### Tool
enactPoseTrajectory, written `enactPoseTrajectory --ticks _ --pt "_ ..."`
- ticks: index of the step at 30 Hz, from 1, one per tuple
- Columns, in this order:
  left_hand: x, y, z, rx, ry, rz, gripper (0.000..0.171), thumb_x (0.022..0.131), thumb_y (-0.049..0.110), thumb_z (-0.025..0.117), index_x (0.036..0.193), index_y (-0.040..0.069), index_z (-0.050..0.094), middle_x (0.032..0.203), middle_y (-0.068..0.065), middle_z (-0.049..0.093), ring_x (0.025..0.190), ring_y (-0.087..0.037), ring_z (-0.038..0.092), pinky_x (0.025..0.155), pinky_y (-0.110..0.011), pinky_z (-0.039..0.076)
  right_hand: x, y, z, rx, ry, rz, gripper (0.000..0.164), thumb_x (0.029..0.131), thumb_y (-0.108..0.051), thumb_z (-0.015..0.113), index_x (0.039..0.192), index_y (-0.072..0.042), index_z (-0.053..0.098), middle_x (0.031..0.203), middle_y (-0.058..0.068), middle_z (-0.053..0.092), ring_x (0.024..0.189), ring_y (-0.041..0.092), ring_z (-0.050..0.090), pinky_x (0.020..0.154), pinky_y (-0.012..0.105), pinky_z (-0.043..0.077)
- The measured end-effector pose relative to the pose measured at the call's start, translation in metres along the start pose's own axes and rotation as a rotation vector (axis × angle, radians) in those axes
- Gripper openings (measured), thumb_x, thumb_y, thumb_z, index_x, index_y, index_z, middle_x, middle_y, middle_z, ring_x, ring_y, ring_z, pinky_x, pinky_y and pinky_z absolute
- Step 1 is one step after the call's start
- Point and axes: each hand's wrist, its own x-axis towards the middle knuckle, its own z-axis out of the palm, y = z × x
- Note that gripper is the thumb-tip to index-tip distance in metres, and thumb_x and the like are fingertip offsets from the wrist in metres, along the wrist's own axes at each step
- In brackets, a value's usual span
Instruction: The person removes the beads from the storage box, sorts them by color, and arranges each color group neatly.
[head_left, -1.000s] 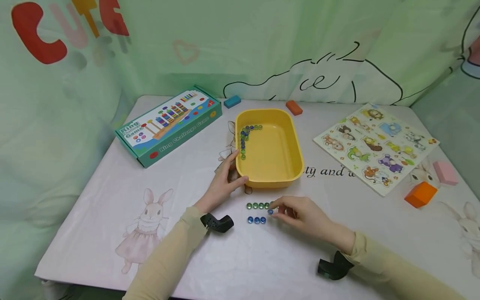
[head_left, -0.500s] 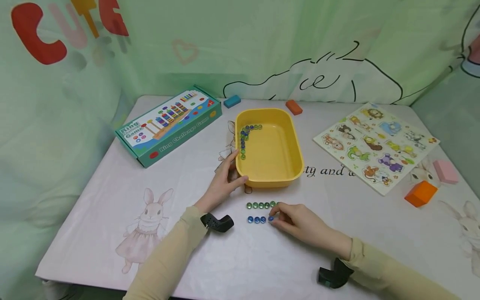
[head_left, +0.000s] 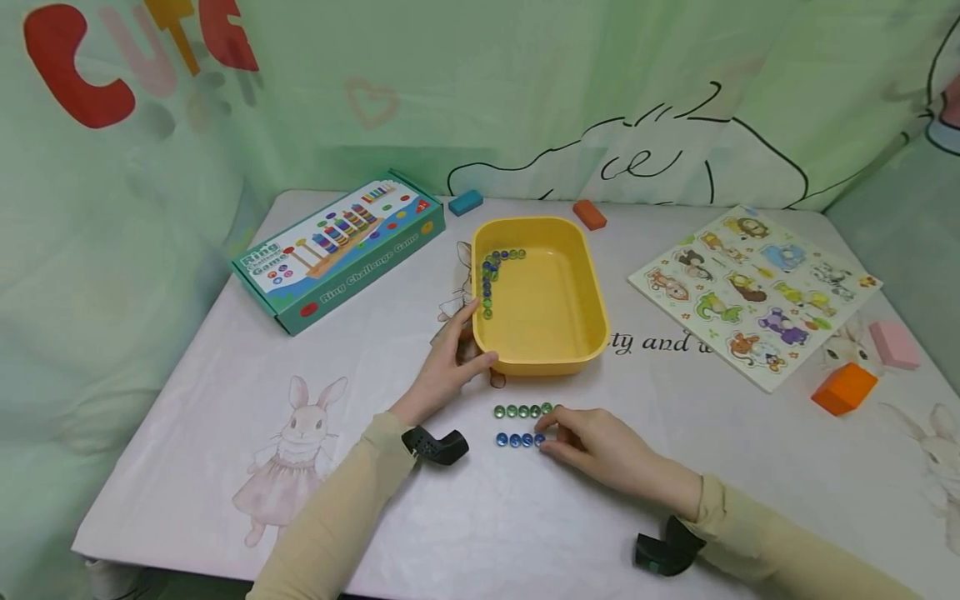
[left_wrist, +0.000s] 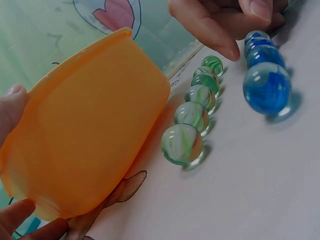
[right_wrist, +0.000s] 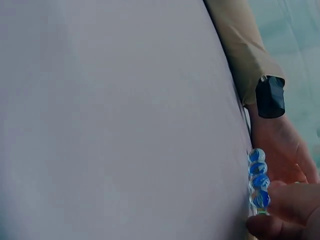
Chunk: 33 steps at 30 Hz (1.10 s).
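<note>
In the head view a yellow plastic tub (head_left: 551,354) holds several blue and green marbles (head_left: 487,287) along its left side. My left hand (head_left: 446,367) grips the tub's near left corner, with the thumb (left_wrist: 11,107) at the rim and fingers (left_wrist: 17,215) against the outer wall. In front of the tub lies a row of green marbles (head_left: 523,411). Nearer me, a row of blue marbles (left_wrist: 267,87) runs alongside it. My right hand (head_left: 600,446) pinches the blue marble (head_left: 539,439) at the right end of that row. Its fingers partly cover the green row's end.
A green game box (head_left: 337,250) lies at the back left. Blue (head_left: 466,202) and red-orange (head_left: 589,215) blocks sit behind the tub. To the right are an animal picture board (head_left: 753,296), an orange block (head_left: 844,389) and a pink block (head_left: 894,345).
My right hand has brought a blue marble down toward me, then slightly left against the end of the blue row. My left hand stays at the tub.
</note>
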Motion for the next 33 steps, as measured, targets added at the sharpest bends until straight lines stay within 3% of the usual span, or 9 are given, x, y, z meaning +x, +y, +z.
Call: enactPoseTrajectory --ticks 3,7,11,14,20,25,29,33 --pt "0.001 -0.001 0.000 -0.004 -0.003 0.006 0.074 0.091 0.020 0.059 0.149 0.013 0.013 0.146 -0.020 0.030 0.130 -0.033 0.036 0.109 -0.047 0.023 0.002 -0.001 -0.007 -0.006 -0.025 -0.021 0.015 0.087 -0.021 0.064 0.100 -0.015 0.063 0.064 -0.015 0.048 0.057 -0.003 0.041 0.054 0.017 0.038" --pt "0.001 -0.004 0.000 -0.009 -0.002 0.013 0.075 0.091 0.018 0.059 0.149 0.013 0.013 0.145 -0.020 0.030 0.129 -0.033 0.037 0.108 -0.048 0.024 0.011 -0.007 -0.025 -0.060 -0.085 -0.115 0.013 0.086 -0.021 0.064 0.098 -0.016 0.065 0.068 -0.015 0.053 0.056 -0.003 0.040 0.054 0.017 0.038" --pt "0.007 -0.022 0.002 -0.009 0.013 0.015 0.076 0.090 0.021 0.060 0.149 0.022 0.013 0.147 -0.014 0.029 0.130 -0.029 0.037 0.109 -0.047 0.023 0.026 -0.014 -0.046 -0.124 -0.168 -0.242 0.007 0.085 -0.020 0.066 0.092 -0.017 0.067 0.070 -0.014 0.056 0.057 -0.003 0.040 0.055 0.016 0.038" --pt "0.011 -0.036 0.005 -0.001 0.027 0.027 0.076 0.089 0.026 0.062 0.148 0.030 0.014 0.147 -0.007 0.029 0.129 -0.024 0.038 0.109 -0.045 0.024 0.039 -0.020 -0.062 -0.135 -0.209 -0.281 0.006 0.085 -0.022 0.066 0.090 -0.018 0.067 0.069 -0.014 0.055 0.058 -0.002 0.042 0.056 0.017 0.039" --pt "0.012 -0.039 0.006 0.015 0.048 0.048 0.076 0.088 0.030 0.063 0.147 0.034 0.015 0.144 -0.005 0.034 0.126 -0.021 0.040 0.109 -0.044 0.025 0.074 -0.024 -0.094 -0.100 -0.265 -0.251 0.007 0.086 -0.021 0.065 0.090 -0.015 0.066 0.072 -0.011 0.056 0.066 0.004 0.048 0.063 0.022 0.043" --pt "0.013 -0.038 0.005 0.021 0.039 0.031 0.075 0.088 0.032 0.063 0.147 0.034 0.015 0.142 -0.006 0.036 0.125 -0.020 0.041 0.108 -0.043 0.027 0.108 -0.015 -0.109 -0.088 -0.330 -0.173 0.005 0.088 -0.016 0.063 0.090 -0.013 0.065 0.075 -0.005 0.057 0.070 0.011 0.049 0.066 0.026 0.043" --pt "0.011 -0.030 0.003 0.005 0.012 0.019 0.076 0.089 0.027 0.062 0.148 0.027 0.014 0.145 -0.010 0.032 0.127 -0.024 0.040 0.109 -0.043 0.027 0.133 -0.004 -0.112 -0.083 -0.353 -0.092 0.006 0.089 -0.015 0.061 0.092 -0.011 0.064 0.078 0.000 0.058 0.069 0.014 0.050 0.064 0.026 0.045" --pt "0.005 -0.013 0.000 -0.014 -0.006 0.015 0.075 0.090 0.020 0.060 0.149 0.015 0.013 0.147 -0.017 0.028 0.130 -0.030 0.037 0.109 -0.044 0.026 0.152 0.005 -0.110 -0.101 -0.318 -0.059 0.005 0.088 -0.014 0.062 0.091 -0.010 0.064 0.078 0.003 0.057 0.067 0.016 0.051 0.062 0.026 0.046"
